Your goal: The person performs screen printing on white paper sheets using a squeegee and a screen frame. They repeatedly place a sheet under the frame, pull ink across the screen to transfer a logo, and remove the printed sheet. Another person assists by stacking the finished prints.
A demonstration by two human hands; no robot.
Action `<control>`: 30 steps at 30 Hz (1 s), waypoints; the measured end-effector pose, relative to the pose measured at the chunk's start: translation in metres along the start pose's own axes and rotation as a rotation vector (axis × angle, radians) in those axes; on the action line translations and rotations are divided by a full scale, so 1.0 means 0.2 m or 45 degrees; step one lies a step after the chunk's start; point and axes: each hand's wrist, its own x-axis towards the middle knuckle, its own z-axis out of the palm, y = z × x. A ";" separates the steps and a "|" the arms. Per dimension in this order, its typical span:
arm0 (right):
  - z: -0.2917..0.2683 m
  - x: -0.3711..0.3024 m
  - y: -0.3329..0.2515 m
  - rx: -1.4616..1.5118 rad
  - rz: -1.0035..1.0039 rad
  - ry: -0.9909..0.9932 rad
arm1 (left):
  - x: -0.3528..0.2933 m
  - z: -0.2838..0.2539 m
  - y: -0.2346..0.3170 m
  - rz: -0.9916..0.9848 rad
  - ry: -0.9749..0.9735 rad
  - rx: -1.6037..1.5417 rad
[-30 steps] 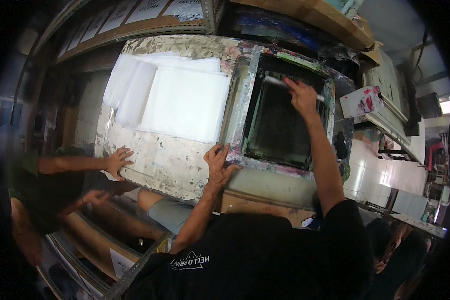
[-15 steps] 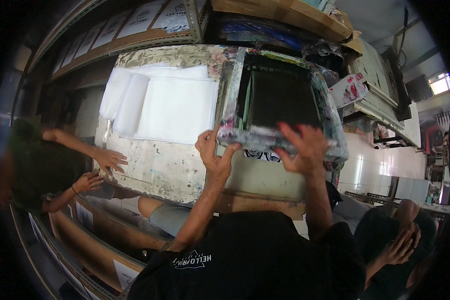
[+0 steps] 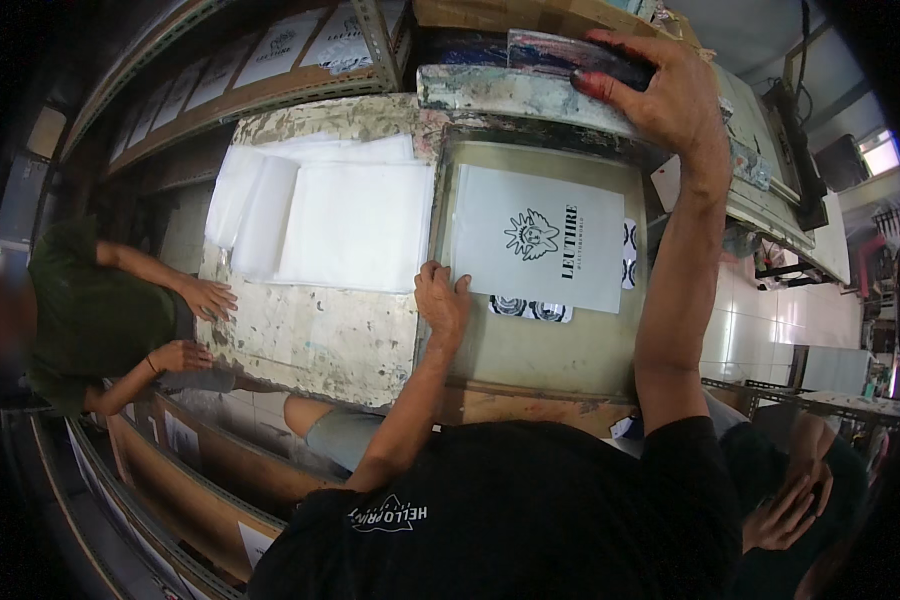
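Note:
My right hand point(image 3: 665, 95), its fingertips stained red and black, is closed on the near edge of the raised screen-printing frame point(image 3: 510, 92). A dark, ink-smeared bar point(image 3: 560, 55) shows beside its fingers; whether the hand grips this too I cannot tell. Below lies a white sheet or bag point(image 3: 540, 250) with a black winged emblem and lettering, on the pale printing bed point(image 3: 570, 360). My left hand point(image 3: 442, 300) rests at the bed's left edge, close to the sheet's left side, thumb and fingers apart.
A stack of white sheets point(image 3: 355, 220) lies on the paint-spotted table point(image 3: 310, 340) to the left. One person point(image 3: 100, 310) has hands at that table's left edge; another person's hands point(image 3: 795, 505) are clasped at lower right. Shelves point(image 3: 260, 85) stand behind.
The screen frame has swung up and away from me, lifted by my right hand, uncovering the printed sheet on the bed. My left hand has let go of the frame and moved slightly down.

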 end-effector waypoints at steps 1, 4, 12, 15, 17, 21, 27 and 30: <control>-0.04 0.02 -0.04 0.155 0.091 -0.095 | 0.01 0.01 0.00 -0.025 -0.014 -0.047; -0.02 0.01 -0.02 0.094 0.120 -0.077 | 0.03 0.00 0.04 -0.270 -0.054 -0.223; -0.01 0.02 -0.03 0.064 0.145 -0.081 | 0.12 0.03 -0.02 -0.234 -0.116 -0.160; -0.01 0.02 -0.01 -0.061 0.051 -0.016 | 0.16 -0.05 0.09 -0.274 -0.219 -0.393; 0.00 0.03 -0.01 -0.083 -0.014 0.027 | 0.19 -0.13 0.20 -0.217 -0.212 -0.457; -0.01 0.03 0.00 0.035 0.048 -0.025 | 0.25 -0.16 0.17 -0.220 -0.131 -0.789; -0.01 0.03 0.00 0.078 0.126 -0.050 | 0.36 -0.42 -0.05 -0.334 -0.108 -1.112; -0.01 0.03 -0.01 0.042 0.138 -0.059 | 0.35 -0.57 -0.34 -0.426 0.017 -1.064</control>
